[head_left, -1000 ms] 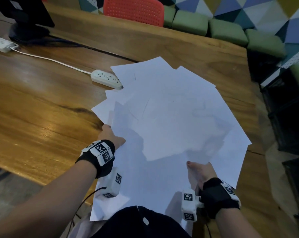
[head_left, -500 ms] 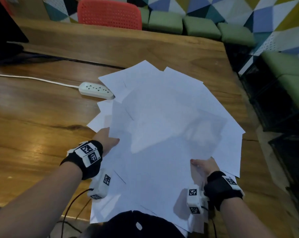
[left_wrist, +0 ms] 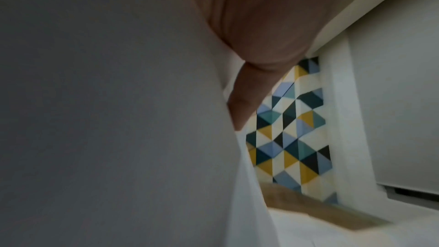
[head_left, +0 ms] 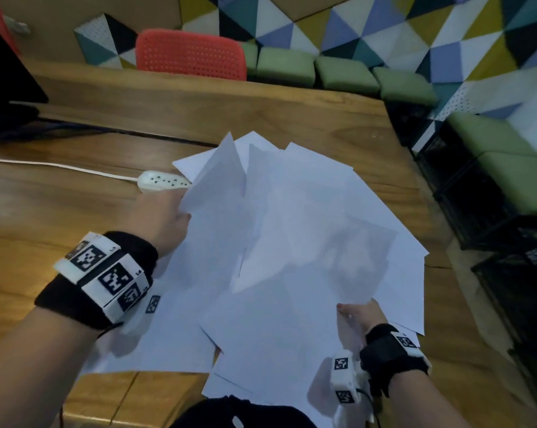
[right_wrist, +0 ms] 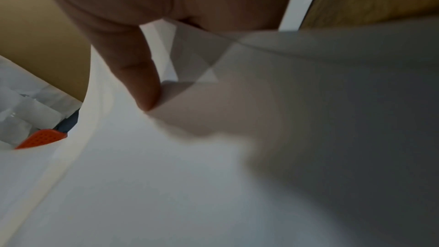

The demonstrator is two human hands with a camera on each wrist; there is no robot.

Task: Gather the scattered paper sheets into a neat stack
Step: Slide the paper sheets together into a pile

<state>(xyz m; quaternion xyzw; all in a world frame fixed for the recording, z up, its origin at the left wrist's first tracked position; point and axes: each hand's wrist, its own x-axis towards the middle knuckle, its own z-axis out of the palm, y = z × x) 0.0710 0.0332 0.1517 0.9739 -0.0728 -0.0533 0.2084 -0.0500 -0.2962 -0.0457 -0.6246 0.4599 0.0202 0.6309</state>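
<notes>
Several white paper sheets (head_left: 292,242) lie fanned and overlapping on the wooden table (head_left: 60,217). My left hand (head_left: 165,220) grips their left edge near the far end, where one sheet stands tilted up; its fingers are hidden under the paper. My right hand (head_left: 358,315) pinches the near right part of the pile, thumb on top. In the left wrist view the paper (left_wrist: 106,119) fills the left side beside a finger of the left hand (left_wrist: 244,100). In the right wrist view the right hand's thumb (right_wrist: 137,74) presses onto the paper (right_wrist: 190,176).
A white power strip (head_left: 159,180) with its cord lies just left of the sheets, touching their far left edge. A red chair (head_left: 190,54) and green cushions (head_left: 344,72) stand behind the table. Black crates (head_left: 477,196) sit off the right edge.
My left hand has slid farther along the left edge toward the power strip, and the left sheets have lifted and drawn inward. The right hand has kept its hold at the near right.
</notes>
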